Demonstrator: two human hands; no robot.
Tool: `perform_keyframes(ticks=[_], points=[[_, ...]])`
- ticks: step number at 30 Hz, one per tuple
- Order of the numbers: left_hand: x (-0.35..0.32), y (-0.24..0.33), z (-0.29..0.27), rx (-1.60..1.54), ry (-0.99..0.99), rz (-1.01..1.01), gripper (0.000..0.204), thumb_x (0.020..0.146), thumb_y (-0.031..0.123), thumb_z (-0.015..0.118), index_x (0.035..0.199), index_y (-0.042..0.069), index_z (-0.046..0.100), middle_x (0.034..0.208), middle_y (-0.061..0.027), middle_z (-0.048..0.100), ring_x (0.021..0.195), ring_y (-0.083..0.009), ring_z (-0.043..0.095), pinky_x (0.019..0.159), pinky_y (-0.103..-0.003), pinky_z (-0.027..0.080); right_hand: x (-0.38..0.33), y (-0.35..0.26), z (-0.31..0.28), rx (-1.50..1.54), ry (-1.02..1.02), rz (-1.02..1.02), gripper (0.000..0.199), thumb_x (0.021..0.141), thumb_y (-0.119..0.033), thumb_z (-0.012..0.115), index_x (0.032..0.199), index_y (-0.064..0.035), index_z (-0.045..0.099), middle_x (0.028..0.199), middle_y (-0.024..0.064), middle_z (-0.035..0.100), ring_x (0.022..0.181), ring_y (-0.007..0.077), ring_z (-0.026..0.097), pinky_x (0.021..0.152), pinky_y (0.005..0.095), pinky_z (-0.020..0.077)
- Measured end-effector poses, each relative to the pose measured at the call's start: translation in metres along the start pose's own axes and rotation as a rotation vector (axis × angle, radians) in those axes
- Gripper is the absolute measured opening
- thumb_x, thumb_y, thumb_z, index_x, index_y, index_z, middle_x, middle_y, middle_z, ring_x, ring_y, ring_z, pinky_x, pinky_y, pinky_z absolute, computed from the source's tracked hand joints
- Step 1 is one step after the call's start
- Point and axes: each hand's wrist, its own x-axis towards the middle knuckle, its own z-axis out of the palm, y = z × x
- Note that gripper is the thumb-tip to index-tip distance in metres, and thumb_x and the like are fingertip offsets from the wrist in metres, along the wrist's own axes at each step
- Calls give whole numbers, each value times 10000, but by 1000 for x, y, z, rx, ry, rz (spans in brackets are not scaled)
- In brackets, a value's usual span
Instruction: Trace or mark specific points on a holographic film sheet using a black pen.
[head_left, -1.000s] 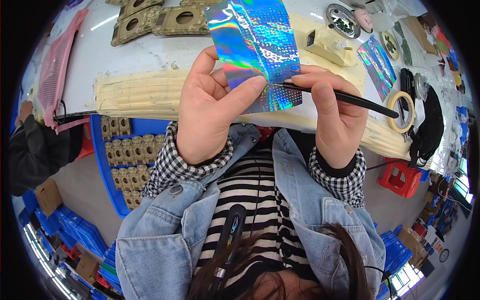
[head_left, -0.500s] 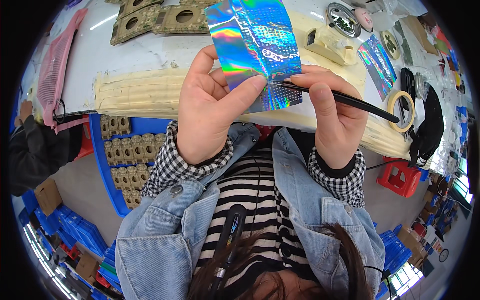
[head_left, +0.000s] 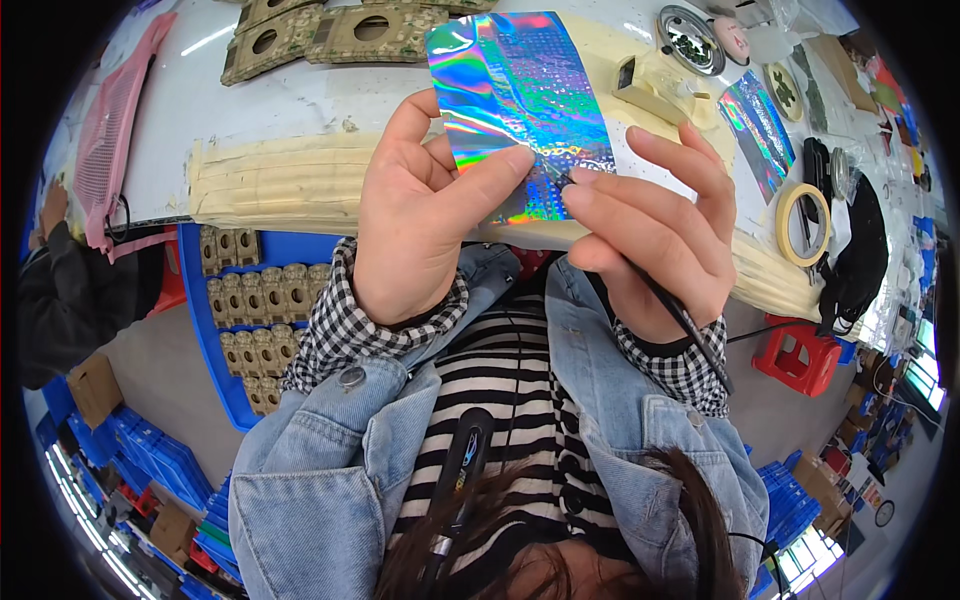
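Note:
My left hand [head_left: 415, 215] pinches a shiny blue holographic sheet [head_left: 535, 85] by its lower left part, thumb in front and fingers partly behind it. Small raised dots run in rows across the sheet. Black tweezers [head_left: 682, 315] lie in my right hand [head_left: 665, 235], their back end pointing down past the wrist. The right fingertips touch the lower right part of the sheet, near the left thumb. The fingers there mostly hide the tweezer tips, so I cannot tell what the tips hold.
Camouflage-patterned pieces with round holes [head_left: 365, 35] lie at the far left. A blue tray [head_left: 200, 320] below the table edge holds several smaller ones. To the right are a tape roll [head_left: 787, 222], another holographic sheet [head_left: 757, 125] and a round dish [head_left: 661, 35] of dark bits.
The tweezers have swung from pointing right to pointing down along my right wrist. My right fingers have spread and turned. The sheet has shifted slightly right and down in my left hand.

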Motion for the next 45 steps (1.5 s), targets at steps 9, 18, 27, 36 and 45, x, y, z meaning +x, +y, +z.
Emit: perform_keyframes(ticks=[9, 18, 27, 36, 45], points=[[-1, -1, 1, 10, 10, 8, 445, 801, -47, 626, 1160, -29, 365, 1003, -165, 627, 898, -176, 627, 786, -280, 520, -2, -1, 1, -40, -15, -8, 290, 751, -331, 671, 966, -137, 686, 929, 14, 687, 1045, 264, 550, 977, 461, 353], [-1, -1, 0, 36, 7, 8, 437, 807, -39, 626, 1156, -25, 361, 999, -156, 631, 907, -167, 623, 787, -272, 513, -2, -2, 0, -47, -20, -10, 293, 740, -311, 682, 974, -135, 684, 932, 10, 685, 1044, 256, 553, 980, 464, 351], [-1, -2, 1, 47, 9, 40, 423, 808, -45, 618, 1144, -23, 364, 990, -158, 635, 912, -167, 624, 784, -271, 513, -1, -2, 0, -54, -37, -18, 299, 728, -294, 691, 978, -131, 681, 936, 7, 680, 1024, 251, 559, 979, 469, 350], [3, -1, -1, 58, -19, 2, 425, 812, -34, 619, 1154, -17, 367, 985, -157, 636, 887, -165, 631, 777, -275, 521, -1, 1, 4, 121, 65, -27, 314, 788, -308, 634, 964, -48, 643, 898, 117, 663, 881, 268, 648, 915, 481, 439], [0, -1, 3, 35, -16, -82, 415, 819, 6, 633, 1160, 14, 396, 958, -109, 647, 831, -125, 624, 681, -223, 494, -2, 4, 10, 256, 40, -29, 332, 829, -304, 583, 976, -8, 618, 921, 166, 642, 897, 261, 646, 916, 503, 458]])
